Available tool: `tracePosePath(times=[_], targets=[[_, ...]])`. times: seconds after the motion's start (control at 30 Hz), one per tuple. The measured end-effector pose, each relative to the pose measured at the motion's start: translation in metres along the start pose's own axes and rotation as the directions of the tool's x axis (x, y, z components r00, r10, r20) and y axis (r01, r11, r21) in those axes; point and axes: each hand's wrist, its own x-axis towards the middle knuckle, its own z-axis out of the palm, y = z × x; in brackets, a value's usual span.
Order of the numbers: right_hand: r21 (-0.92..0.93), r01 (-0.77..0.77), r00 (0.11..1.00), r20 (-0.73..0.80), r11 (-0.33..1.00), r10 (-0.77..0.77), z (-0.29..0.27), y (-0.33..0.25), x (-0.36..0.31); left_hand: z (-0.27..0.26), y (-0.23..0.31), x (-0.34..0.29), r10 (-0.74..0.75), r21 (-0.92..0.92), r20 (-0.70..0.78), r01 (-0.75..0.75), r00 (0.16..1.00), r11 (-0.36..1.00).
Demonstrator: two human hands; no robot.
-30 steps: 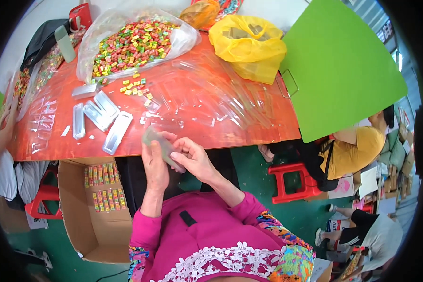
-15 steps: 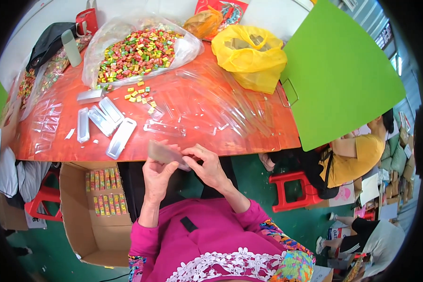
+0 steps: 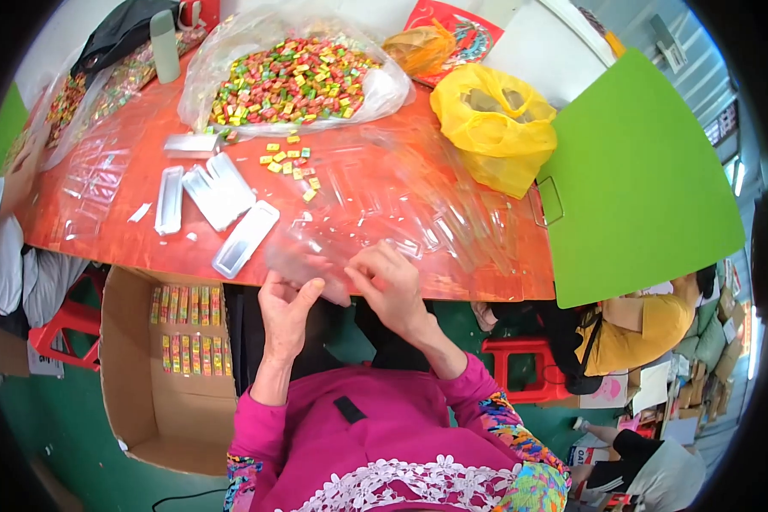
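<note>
The largest thing I have from this remote post is the red table, spreading ahead of my left hand and my right hand; both are at its near edge. The cardboard carton stands lower, to the left of the left hand, so I would mind that forearm near its wall. Well ahead of the left hand lies the clear bag with its colourful heap; the yellow bag sits ahead and to the right of the right hand. Nearer, just beyond the right hand, is a spread of clear plastic pieces, which I judge easy to snag with a careless knuckle.

The clear plastic piece I am handling is in the left hand, pinched with the thumb on the near side, in front of the table edge. The right hand is curled at its right end, thumb and forefinger close together; I cannot tell whether they grip its rim. It looks thin, so I would hold it lightly by the edges, let the left hand steady it, and work the right fingertips without squeezing the walls.

Ahead and left of the left hand is a silver tray; smallest are the loose wrapped pieces beyond, which I would avoid brushing.
</note>
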Motion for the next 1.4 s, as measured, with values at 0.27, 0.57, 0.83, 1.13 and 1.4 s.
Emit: tracePosePath(times=[0.27, 0.57, 0.83, 1.13, 1.4], targets=[[0.663, -0.567, 0.813, 0.355, 0.488, 0.462, -0.012, 0.048, 0.008, -0.002, 0.008, 0.01, -0.097, -0.367, 0.117, 0.134, 0.988, 0.921], [0.589, -0.657, 0.752, 0.556, 0.47, 0.355, -0.001, 0.028, -0.018, -0.001, -0.016, 0.004, -0.104, -0.055, 0.172, 0.115, 0.98, 0.992], [0.199, -0.332, 0.938, 0.169, 0.922, 0.301, -0.001, 0.004, -0.021, 0.015, -0.009, -0.005, 0.03, 0.129, 0.113, -0.044, 0.993, 0.991], [0.065, -0.216, 0.967, 0.149, 0.974, 0.204, -0.012, 0.005, 0.006, 0.006, -0.003, 0.0, 0.05, 0.157, -0.008, -0.048, 0.999, 0.986], [0.159, -0.27, 0.921, 0.331, 0.95, 0.206, 0.002, 0.012, 0.009, 0.015, 0.004, 0.006, 0.034, 0.036, 0.02, -0.035, 0.999, 0.999]])
